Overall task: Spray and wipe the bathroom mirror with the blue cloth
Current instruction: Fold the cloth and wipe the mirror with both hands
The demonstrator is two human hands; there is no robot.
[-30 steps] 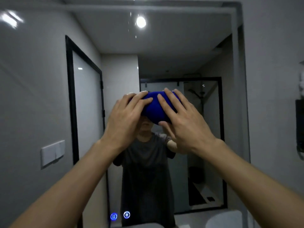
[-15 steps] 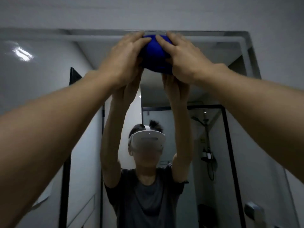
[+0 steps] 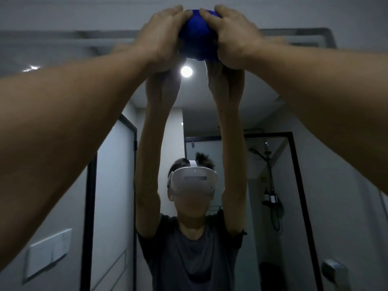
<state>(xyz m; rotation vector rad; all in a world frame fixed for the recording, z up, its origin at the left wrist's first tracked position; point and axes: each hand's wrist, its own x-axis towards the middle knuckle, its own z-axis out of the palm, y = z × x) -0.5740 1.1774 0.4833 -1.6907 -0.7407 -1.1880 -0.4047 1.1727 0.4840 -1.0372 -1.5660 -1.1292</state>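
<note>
Pressing the bunched blue cloth point(image 3: 197, 36) against the top edge of the bathroom mirror point(image 3: 304, 114), the left hand point(image 3: 161, 38) and right hand point(image 3: 233, 36) flank it, fingers point(image 3: 206, 14) curled closed over its sides. Both hands hide most of the cloth; only its middle shows, just above the reflected ceiling light point(image 3: 186, 71).

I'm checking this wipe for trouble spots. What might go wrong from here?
Both hands, left and right, press the bunched cloth at the mirror's top edge, partly over the wall. The stroke may smear the wall, miss the mirror's corners, and arms stretched overhead may tire or slip.
</note>
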